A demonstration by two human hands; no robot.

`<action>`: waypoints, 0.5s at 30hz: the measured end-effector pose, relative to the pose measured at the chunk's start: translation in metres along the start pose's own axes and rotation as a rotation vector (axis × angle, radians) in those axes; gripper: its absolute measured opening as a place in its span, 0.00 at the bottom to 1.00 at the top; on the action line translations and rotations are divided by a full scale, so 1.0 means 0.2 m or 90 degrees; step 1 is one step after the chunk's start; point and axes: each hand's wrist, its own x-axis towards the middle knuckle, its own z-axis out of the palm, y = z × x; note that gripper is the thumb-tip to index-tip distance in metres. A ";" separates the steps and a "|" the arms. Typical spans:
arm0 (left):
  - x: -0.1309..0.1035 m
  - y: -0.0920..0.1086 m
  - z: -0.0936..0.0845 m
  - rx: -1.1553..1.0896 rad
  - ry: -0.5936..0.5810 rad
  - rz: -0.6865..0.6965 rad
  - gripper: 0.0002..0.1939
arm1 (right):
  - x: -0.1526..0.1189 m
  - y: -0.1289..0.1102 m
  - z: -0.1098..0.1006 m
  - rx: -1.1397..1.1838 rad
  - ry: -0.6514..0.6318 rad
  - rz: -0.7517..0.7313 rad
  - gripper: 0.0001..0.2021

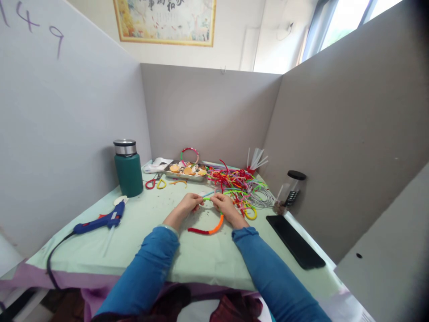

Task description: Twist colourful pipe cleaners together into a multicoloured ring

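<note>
Both hands meet over the middle of the table, pinching a curved hoop (217, 226) wrapped in fuzzy pipe cleaner. Its wrapped part runs from dark red through orange to green. My left hand (188, 204) grips the green stretch from the left, fingers closed. Close beside it, my right hand (225, 205) closes on the same green stretch, thumb and fingers pressed together. A light blue strand shows just behind the fingertips. What exactly lies between the fingertips is partly hidden. Beyond the hands, to the right, spreads a heap of coloured pipe cleaners (231, 179).
A blue glue gun (100, 222) with its cord lies at left, near a green bottle (128, 174). Scissors (156, 184), a metal tray (187, 176) of discs and a finished-looking ring (189, 150) are behind. A black phone (295, 241) and clear jar (291, 192) are at right.
</note>
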 end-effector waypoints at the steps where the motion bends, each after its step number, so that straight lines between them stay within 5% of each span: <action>1: 0.00 0.00 0.00 -0.007 -0.006 -0.005 0.14 | 0.00 0.00 0.00 0.001 -0.001 -0.002 0.12; 15: -0.01 0.00 0.00 -0.058 -0.073 -0.046 0.10 | 0.00 -0.01 0.00 0.002 -0.013 -0.006 0.13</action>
